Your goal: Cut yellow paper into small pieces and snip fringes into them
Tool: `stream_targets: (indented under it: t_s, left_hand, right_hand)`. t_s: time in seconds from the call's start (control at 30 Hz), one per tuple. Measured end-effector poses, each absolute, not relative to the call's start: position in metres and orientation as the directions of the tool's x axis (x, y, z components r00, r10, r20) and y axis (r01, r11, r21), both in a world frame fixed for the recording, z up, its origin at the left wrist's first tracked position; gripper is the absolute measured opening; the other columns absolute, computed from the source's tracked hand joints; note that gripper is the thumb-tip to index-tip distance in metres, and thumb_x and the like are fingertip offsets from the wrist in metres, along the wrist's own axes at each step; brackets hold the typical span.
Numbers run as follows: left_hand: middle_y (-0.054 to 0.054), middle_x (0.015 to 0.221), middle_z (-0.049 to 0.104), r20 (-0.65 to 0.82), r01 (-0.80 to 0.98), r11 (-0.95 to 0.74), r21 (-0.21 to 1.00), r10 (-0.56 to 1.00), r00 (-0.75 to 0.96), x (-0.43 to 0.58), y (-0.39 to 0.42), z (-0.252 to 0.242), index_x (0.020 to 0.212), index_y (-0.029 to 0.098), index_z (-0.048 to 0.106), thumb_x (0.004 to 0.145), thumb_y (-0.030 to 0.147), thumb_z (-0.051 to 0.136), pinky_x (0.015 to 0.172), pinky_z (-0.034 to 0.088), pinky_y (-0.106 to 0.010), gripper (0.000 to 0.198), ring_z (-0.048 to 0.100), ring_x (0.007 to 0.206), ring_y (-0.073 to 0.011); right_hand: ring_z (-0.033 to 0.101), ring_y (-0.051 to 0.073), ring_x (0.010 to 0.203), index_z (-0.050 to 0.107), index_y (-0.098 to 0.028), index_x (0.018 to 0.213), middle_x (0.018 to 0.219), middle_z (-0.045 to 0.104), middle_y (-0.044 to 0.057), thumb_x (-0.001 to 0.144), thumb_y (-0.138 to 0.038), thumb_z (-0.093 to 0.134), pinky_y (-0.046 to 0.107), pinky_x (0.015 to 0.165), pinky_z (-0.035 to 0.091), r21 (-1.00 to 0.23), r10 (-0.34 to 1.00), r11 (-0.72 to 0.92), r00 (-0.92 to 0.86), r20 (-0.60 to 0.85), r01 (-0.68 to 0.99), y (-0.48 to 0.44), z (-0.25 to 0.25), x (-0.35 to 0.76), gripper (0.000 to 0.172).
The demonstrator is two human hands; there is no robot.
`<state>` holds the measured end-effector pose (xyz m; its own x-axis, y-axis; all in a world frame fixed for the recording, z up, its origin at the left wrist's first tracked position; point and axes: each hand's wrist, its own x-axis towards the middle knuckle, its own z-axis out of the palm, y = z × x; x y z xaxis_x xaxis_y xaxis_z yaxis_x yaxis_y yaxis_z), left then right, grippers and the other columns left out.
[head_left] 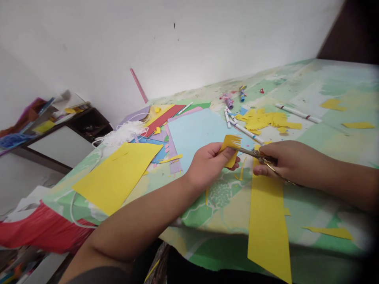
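Between the thumb and fingers of my left hand [209, 161] is a small piece of yellow paper [231, 141], its far edge cut into a fringe of thin strips. My right hand [284, 161] grips a pair of scissors [251, 153] by the handles, and the blades reach left to the fringed piece. How far the blades are apart is hard to make out. Below my right hand, a long yellow paper strip [268, 221] hangs over the table's front edge. Thin yellow offcuts [242, 169] lie close to my left fingers.
Fringed yellow pieces [260, 120] are heaped beyond my hands, near white markers [297, 113]. Light blue paper [195, 130], a large yellow sheet [118, 177] and white string [126, 132] lie to the left. Small paper rolls [228, 101] stand at the back by the wall.
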<state>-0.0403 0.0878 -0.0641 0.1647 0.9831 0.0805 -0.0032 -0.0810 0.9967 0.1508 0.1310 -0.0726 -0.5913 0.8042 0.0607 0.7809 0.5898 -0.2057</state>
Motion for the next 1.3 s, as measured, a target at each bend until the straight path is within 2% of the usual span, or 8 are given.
stream_targets:
  t_s: [0.53,0.73,0.97,1.3]
  left_hand:
    - [0.002,0.060,0.059,-0.002,-0.134,0.025,0.991,0.986,0.169,-0.0417,0.0926,-0.0703,0.070,0.014,0.059,0.072,0.030,0.060,0.056,0.047,-0.021,0.016,0.056,0.052,-0.0063]
    - [0.002,0.059,0.059,-0.006,-0.112,0.020,0.994,0.992,0.129,-0.0420,0.0899,-0.0670,0.064,0.012,0.058,0.071,0.030,0.061,0.056,0.046,-0.020,0.019,0.056,0.051,-0.0056]
    - [0.001,0.060,0.060,0.002,-0.112,0.008,0.994,0.996,0.087,-0.0427,0.0902,-0.0678,0.071,0.013,0.059,0.070,0.033,0.062,0.057,0.047,-0.023,0.020,0.057,0.052,-0.0073]
    - [0.001,0.061,0.059,-0.002,-0.096,0.014,0.995,0.992,0.125,-0.0401,0.0893,-0.0664,0.068,0.013,0.059,0.070,0.033,0.062,0.057,0.047,-0.021,0.021,0.056,0.053,-0.0063]
  right_hand:
    - [0.040,0.017,0.050,0.034,-0.023,0.054,0.053,0.048,0.002,0.068,-0.073,0.030,0.029,0.046,0.026,-0.209,0.844,0.530,-0.536,0.032,0.822,0.1344,-0.0749,0.1494,0.052]
    - [0.040,0.015,0.049,0.035,-0.023,0.053,0.050,0.046,0.001,0.068,-0.073,0.035,0.028,0.046,0.025,-0.215,0.840,0.537,-0.540,0.047,0.816,0.1366,-0.0757,0.1519,0.052]
    - [0.040,0.015,0.048,0.036,-0.023,0.056,0.052,0.047,0.001,0.069,-0.072,0.035,0.027,0.045,0.025,-0.206,0.816,0.572,-0.575,0.049,0.794,0.1333,-0.0760,0.1533,0.051]
    - [0.040,0.015,0.050,0.036,-0.023,0.056,0.053,0.047,0.000,0.068,-0.067,0.040,0.027,0.046,0.024,-0.177,0.849,0.521,-0.528,0.005,0.835,0.1301,-0.0718,0.1491,0.047]
